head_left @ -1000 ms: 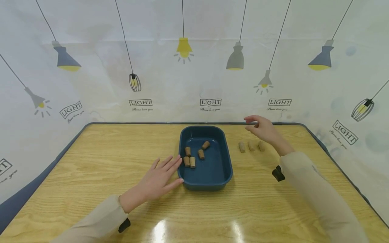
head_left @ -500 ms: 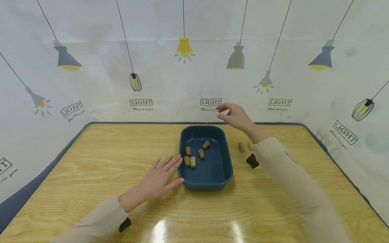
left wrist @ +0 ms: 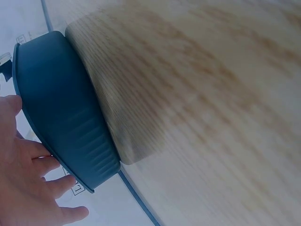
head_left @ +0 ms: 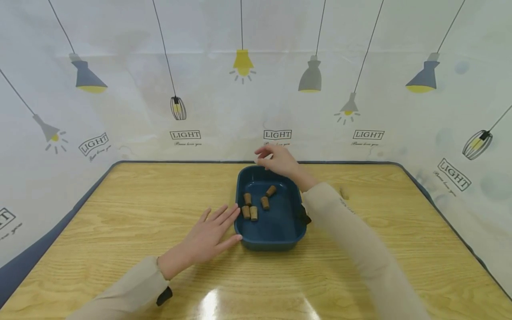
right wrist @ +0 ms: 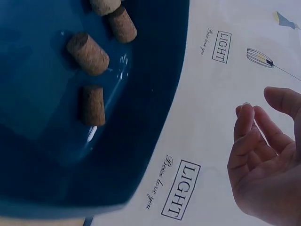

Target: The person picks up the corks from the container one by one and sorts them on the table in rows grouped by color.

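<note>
- Tray (head_left: 276, 226): blue and deep-walled, it stands on the wooden table (head_left: 120, 226), in front of a wall sheet (head_left: 136, 98) printed with lamps.
- Corks (head_left: 271, 191): five lie inside the tray, three grouped by its left wall and two nearer the middle. One in the group, the pale cork (head_left: 254, 213), is lighter than its neighbours.
- Outlying cork (head_left: 344, 193): it lies on the table to the right of the tray, just beside the right sleeve (head_left: 360, 240); the sleeve may hide part of it.
- Left hand (head_left: 202, 240): fingers spread and nearly straight, it touches the left rim with its fingertips and thumb; it does not clasp the tray.
- Right hand (head_left: 282, 161): it hangs above the far end of the tray, fingers loosely bent. The right wrist view shows the thumb well apart from the fingertips, with nothing seen between them.
- Handling, as judged: each cork should be very light, firm with slight give, dry and hardly fragile, though apt to roll. A thumb-and-finger pinch across the middle suits it. The tray looks stiff, smooth and somewhat slippery; its rim offers the best hold.
</note>
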Motion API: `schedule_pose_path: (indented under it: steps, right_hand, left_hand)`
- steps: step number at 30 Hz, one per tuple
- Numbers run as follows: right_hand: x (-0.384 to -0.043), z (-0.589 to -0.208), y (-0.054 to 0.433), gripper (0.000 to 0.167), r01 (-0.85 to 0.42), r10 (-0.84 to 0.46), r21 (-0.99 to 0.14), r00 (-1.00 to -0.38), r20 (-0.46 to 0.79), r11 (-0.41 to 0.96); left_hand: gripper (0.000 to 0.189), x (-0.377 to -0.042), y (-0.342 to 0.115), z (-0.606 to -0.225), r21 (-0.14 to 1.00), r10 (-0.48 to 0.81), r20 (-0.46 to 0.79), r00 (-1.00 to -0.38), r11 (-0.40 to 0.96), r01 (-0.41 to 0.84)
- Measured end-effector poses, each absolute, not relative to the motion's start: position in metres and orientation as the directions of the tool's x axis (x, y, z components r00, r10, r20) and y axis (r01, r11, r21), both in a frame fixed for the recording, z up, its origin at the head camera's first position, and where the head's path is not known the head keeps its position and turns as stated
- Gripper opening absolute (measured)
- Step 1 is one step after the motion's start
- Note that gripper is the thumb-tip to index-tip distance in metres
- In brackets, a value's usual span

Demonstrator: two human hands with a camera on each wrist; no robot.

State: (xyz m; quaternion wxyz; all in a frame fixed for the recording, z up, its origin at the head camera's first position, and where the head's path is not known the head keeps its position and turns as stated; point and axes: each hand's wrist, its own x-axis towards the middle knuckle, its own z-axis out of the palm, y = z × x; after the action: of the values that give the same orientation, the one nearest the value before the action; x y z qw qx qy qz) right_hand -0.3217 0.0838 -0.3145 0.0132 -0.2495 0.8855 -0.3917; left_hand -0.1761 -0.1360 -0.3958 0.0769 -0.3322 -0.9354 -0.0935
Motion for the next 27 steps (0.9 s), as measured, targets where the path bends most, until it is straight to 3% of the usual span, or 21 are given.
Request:
schedule_pose_path:
  steps: [6, 27]
  right_hand:
    - [-0.32, -0.325, 0.071, 0.03, -0.387, -0.499, -0.753, -0.862, 0.09, 0.533]
    - [-0.319, -0.362, 0.066, 0.038, -0.31, -0.653, -0.713, -0.709, -0.268, 0.629]
  left_hand:
    - [0.068, -0.177, -0.137, -0.398, 0.121, 0.606, 0.208, -0.768, 0.763, 0.635]
    - [0.066, -0.175, -0.136, -0.393, 0.142, 0.606, 0.193, -0.772, 0.761, 0.633]
